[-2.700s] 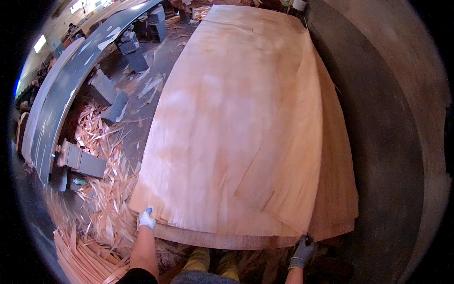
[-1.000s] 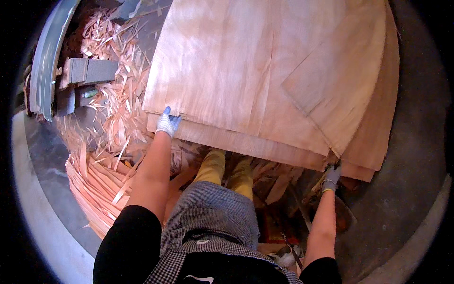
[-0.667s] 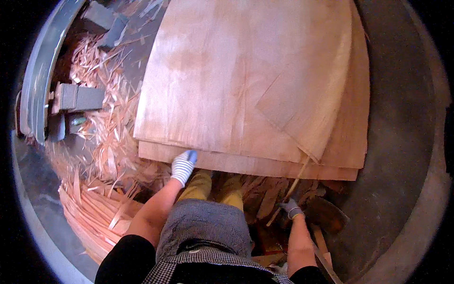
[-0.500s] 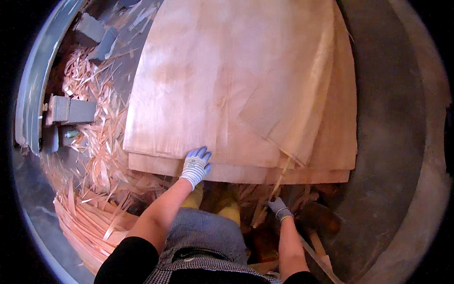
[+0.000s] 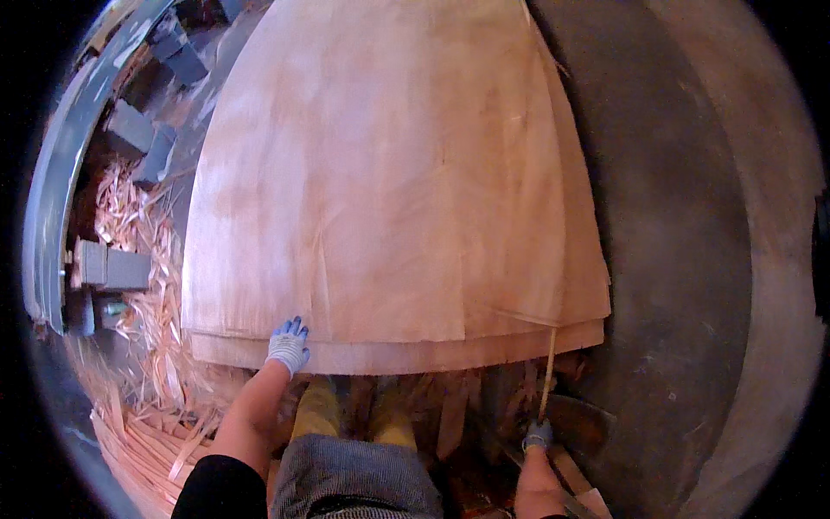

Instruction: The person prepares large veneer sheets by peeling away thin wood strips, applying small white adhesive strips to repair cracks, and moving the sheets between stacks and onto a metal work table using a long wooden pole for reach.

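A large stack of thin wood veneer sheets (image 5: 380, 216) lies in front of me. Their near edges are slightly staggered. My left hand (image 5: 289, 346), in a striped white and blue glove, rests on the stack's near left edge with the fingers spread. At the lower right my right hand (image 5: 537, 434), in a greyish glove, is closed around the lower end of a narrow yellowish wood strip (image 5: 549, 372). The strip runs up from the hand to the near right edge of the stack, where a torn-looking line crosses the top sheet. The right fingers are partly blurred.
Wood shavings and scraps (image 5: 160, 303) cover the floor at left, beside grey blocks (image 5: 128, 270) and a metal rail (image 5: 52, 216). A bundle of veneer strips (image 5: 143, 458) lies lower left. Dark floor (image 5: 674, 259) runs along the right.
The folded-over flap at the right of the top sheet now lies flatter. My right hand has moved down and slightly right with the strip. The view has shifted, and my left hand stays on the edge.
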`<state>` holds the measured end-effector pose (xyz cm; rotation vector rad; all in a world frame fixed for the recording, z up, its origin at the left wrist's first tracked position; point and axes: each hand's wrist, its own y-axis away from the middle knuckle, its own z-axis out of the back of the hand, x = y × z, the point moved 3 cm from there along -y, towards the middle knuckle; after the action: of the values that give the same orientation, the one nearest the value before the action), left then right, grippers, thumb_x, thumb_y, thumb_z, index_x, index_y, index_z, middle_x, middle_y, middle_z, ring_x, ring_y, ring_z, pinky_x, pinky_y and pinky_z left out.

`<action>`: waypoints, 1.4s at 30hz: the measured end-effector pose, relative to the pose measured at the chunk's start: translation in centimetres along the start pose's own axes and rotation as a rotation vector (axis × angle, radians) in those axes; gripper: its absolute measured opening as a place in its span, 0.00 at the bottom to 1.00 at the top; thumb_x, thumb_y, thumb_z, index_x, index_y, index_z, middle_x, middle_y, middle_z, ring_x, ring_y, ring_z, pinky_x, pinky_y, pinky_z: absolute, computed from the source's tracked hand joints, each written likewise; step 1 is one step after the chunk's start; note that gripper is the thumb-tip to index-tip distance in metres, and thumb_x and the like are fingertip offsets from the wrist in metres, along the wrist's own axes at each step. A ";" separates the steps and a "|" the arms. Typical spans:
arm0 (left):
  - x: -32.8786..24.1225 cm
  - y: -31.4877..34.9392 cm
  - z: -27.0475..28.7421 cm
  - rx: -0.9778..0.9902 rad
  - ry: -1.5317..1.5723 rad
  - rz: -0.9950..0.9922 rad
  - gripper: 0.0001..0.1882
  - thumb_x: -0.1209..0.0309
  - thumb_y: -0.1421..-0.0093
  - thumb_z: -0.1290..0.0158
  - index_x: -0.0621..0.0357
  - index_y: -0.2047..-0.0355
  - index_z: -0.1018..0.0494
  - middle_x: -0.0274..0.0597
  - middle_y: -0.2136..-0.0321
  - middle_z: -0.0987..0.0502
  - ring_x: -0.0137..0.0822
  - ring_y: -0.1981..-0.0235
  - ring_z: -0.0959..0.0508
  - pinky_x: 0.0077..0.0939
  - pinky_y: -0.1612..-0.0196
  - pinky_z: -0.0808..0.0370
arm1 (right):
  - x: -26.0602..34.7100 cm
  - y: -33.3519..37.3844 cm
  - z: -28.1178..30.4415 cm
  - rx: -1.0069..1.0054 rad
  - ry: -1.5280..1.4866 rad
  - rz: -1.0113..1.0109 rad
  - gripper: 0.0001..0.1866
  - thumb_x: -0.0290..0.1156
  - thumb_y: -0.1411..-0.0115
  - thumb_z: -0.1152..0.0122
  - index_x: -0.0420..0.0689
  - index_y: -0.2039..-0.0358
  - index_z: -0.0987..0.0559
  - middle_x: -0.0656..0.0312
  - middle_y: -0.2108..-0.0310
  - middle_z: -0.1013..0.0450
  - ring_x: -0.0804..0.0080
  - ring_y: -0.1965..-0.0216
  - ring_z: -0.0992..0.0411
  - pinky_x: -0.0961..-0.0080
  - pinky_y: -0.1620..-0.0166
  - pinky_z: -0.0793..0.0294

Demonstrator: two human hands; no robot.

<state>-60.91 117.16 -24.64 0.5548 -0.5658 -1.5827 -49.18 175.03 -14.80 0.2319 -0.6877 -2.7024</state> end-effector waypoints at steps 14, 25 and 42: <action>-5.4 7.8 2.6 0.003 0.255 0.048 0.25 0.58 0.50 0.53 0.55 0.52 0.35 0.48 0.50 0.35 0.44 0.49 0.34 0.37 0.48 0.37 | -6.6 0.6 10.2 -0.409 -0.148 0.218 0.18 0.41 0.50 0.42 0.38 0.67 0.26 0.50 0.71 0.28 0.55 0.69 0.29 0.65 0.64 0.31; -1.2 13.4 -4.8 0.128 0.731 0.341 0.26 0.57 0.47 0.57 0.65 0.55 0.34 0.59 0.55 0.32 0.53 0.53 0.32 0.38 0.49 0.36 | 0.0 8.8 6.7 -0.142 -0.355 0.398 0.17 0.40 0.45 0.46 0.40 0.61 0.27 0.56 0.67 0.27 0.63 0.66 0.30 0.69 0.64 0.32; 14.4 3.6 -11.7 -0.697 2.348 1.023 0.23 0.60 0.45 0.54 0.62 0.53 0.35 0.48 0.57 0.29 0.42 0.54 0.31 0.32 0.48 0.38 | 14.2 17.6 -1.6 0.223 -0.244 0.603 0.28 0.38 0.51 0.37 0.24 0.60 0.33 0.52 0.66 0.31 0.68 0.69 0.34 0.72 0.65 0.31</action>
<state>-51.75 102.13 -31.52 0.8931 1.2756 0.4813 -56.91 154.66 -8.58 -0.2272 -0.9512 -2.0923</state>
